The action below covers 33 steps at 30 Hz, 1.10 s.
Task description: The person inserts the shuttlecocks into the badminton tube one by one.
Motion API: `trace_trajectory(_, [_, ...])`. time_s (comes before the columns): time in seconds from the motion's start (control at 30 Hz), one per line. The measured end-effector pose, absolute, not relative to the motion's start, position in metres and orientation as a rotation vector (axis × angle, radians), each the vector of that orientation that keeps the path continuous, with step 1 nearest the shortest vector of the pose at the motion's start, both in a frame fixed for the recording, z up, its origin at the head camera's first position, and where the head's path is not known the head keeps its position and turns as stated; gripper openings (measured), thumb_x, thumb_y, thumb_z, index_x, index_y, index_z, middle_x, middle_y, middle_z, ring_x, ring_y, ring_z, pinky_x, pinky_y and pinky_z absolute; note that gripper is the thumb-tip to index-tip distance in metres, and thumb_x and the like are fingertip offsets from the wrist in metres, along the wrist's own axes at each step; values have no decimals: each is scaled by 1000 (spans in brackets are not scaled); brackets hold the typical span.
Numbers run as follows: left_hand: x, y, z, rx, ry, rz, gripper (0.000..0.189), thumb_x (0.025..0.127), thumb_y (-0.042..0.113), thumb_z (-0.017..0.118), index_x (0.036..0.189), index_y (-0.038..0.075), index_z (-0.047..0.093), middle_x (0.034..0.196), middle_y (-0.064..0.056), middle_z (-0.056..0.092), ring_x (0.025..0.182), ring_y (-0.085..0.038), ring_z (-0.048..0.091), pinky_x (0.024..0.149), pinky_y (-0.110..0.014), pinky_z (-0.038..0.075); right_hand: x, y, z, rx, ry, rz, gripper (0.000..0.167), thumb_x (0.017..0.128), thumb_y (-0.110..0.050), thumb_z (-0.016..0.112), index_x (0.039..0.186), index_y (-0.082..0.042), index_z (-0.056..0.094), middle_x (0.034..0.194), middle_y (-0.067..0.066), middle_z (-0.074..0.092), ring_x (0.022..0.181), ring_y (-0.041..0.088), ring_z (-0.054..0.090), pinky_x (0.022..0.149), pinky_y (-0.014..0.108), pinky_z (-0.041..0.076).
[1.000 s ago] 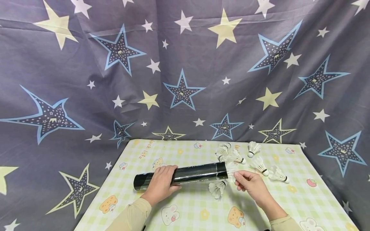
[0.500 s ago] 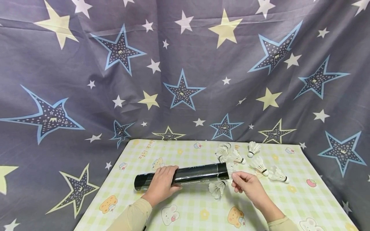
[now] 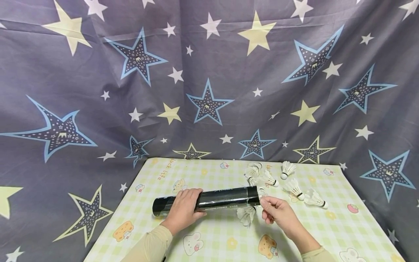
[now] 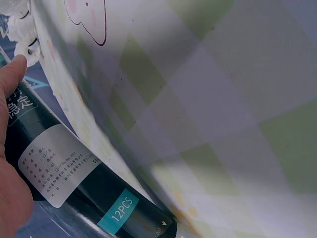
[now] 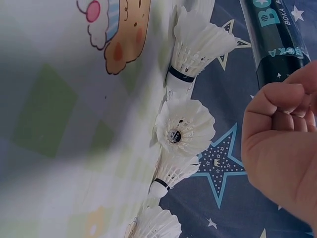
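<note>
A long black shuttlecock tube (image 3: pixel 209 199) lies across the checked mat (image 3: pixel 203 171), held a little above it. My left hand (image 3: pixel 183 210) grips the tube near its left end; in the left wrist view a finger (image 4: pixel 12 74) lies along the labelled tube (image 4: pixel 69 168). My right hand (image 3: pixel 276 211) is at the tube's open right end, fingers curled and pinching a white shuttlecock (image 3: pixel 262 191), of which only a sliver of feathers shows. The right wrist view shows the curled right hand (image 5: pixel 282 134) just below the tube (image 5: pixel 272 39).
Another shuttlecock (image 3: pixel 245 214) lies under the tube's right end. Several loose shuttlecocks (image 3: pixel 294 187) are scattered on the mat's far right, seen close in the right wrist view (image 5: pixel 184 126). A star-patterned curtain (image 3: pixel 209 91) hangs behind and drapes around the table.
The shuttlecock's feathers, plainly seen at the tube's mouth a second ago, have slid almost wholly into the tube as my right hand moved left. The left hand has stayed put.
</note>
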State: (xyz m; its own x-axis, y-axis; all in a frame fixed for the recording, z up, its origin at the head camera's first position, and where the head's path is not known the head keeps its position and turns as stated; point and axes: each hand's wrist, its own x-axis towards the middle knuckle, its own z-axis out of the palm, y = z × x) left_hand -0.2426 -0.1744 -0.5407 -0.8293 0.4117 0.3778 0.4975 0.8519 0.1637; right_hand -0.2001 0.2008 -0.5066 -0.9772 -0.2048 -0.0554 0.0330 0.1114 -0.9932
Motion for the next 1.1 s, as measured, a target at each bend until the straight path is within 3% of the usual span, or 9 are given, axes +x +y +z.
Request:
trace_trajectory(0.07, [-242, -174, -540, -683, -2697, -374, 85, 81, 50, 93, 148, 16, 55, 136, -7, 69, 124, -29, 64, 110, -53, 48, -200, 200, -507, -178, 2196, -1974, 35, 110, -24, 61, 115, 10, 67, 65, -6, 66, 55, 6, 61, 55, 20, 49])
trace_trajectory(0.3, [-241, -174, -540, -678, -2701, -377, 85, 81, 50, 93, 148, 16, 54, 135, -7, 69, 124, -29, 64, 109, -53, 48, -198, 199, -507, -189, 2167, -1991, 20, 111, -26, 60, 101, -14, 73, 64, -5, 65, 55, 7, 61, 55, 20, 48])
trace_trajectory(0.4, [-241, -174, -540, -678, -2699, -380, 85, 80, 50, 93, 148, 16, 54, 135, -7, 69, 123, -29, 64, 109, -53, 48, -197, 199, -506, -193, 2157, -1988, 20, 111, -27, 59, 100, -17, 73, 64, -5, 65, 55, 7, 61, 55, 20, 48])
trace_trajectory(0.63, [-241, -173, -539, -680, -2700, -370, 86, 81, 50, 93, 149, 16, 54, 136, -7, 68, 123, -29, 64, 110, -52, 48, -194, 198, -505, -228, 2143, -1976, 29, 111, -26, 59, 116, 1, 68, 66, -5, 66, 56, 8, 63, 55, 20, 49])
trace_trajectory(0.83, [-240, -170, -538, -688, -2711, -350, 86, 81, 54, 91, 149, 16, 53, 137, -6, 68, 125, -29, 64, 111, -52, 48, -195, 194, -507, -249, 2126, -1967, 20, 111, -27, 60, 99, -14, 69, 66, -5, 67, 55, 8, 63, 55, 20, 48])
trace_trajectory(1.1, [-240, -169, -539, -699, -2693, -336, 86, 81, 54, 92, 148, 16, 54, 137, -5, 68, 125, -27, 64, 108, -50, 49, -195, 190, -509, -276, 2109, -1957, 21, 110, -26, 61, 93, -17, 69, 65, -7, 68, 55, 7, 63, 55, 19, 48])
